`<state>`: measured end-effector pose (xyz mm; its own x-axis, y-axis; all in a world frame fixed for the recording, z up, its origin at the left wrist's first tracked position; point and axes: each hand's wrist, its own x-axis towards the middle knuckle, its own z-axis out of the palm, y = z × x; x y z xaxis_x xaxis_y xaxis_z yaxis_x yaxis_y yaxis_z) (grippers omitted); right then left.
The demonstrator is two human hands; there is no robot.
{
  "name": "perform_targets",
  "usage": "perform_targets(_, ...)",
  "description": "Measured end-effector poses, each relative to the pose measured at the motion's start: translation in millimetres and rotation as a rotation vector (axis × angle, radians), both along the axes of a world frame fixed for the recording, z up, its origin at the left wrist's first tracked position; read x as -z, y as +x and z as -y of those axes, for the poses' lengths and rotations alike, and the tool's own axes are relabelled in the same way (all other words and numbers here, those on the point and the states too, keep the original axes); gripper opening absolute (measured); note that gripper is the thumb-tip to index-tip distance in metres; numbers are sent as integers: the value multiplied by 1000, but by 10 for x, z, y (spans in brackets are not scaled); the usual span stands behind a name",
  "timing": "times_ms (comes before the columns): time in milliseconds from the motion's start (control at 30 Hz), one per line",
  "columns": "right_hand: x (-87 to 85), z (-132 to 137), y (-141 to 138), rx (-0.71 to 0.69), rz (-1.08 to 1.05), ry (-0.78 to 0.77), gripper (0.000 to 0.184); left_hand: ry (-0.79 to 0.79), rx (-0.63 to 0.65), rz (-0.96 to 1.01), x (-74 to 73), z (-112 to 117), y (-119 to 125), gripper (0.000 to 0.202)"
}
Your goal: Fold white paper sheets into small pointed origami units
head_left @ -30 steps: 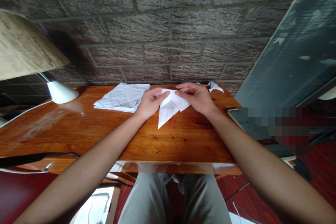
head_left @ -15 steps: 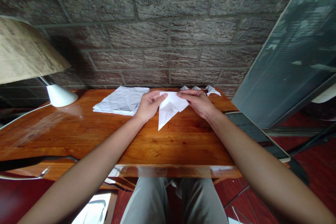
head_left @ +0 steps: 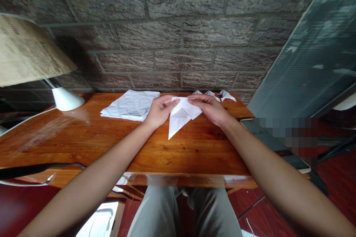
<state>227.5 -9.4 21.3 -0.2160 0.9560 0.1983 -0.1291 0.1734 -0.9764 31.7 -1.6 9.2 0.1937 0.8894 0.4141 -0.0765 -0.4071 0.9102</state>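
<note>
A white sheet of folded paper lies on the wooden table, its sharp tip pointing toward me. My left hand pinches its upper left edge, thumb on top. My right hand grips the upper right edge with curled fingers. Both hands rest near the table's far side, close to the brick wall.
A crumpled stack of white paper lies left of my hands. Three small folded paper pieces sit at the far edge. A white lamp base with a tan shade stands far left. A phone lies at the right edge.
My hands have kept hold of the folded paper with only slight finger shifts; the view has tipped a little.
</note>
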Motion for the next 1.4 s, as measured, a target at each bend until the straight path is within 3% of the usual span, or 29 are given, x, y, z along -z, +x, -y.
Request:
perform_targets(133,-2,44,-19,-82,71,-42,39,31,-4,-55,6,19,13,40)
perform_targets(800,56,71,-88,-14,118,-125,37,56,58,-91,46,0,-13,40)
perform_targets(1133,32,68,-67,-55,187,-21,39,2,3,-47,41,5,8,39)
perform_targets(1400,67,65,-104,-42,164,-29,40,-23,-19,-23,13,42,30,40)
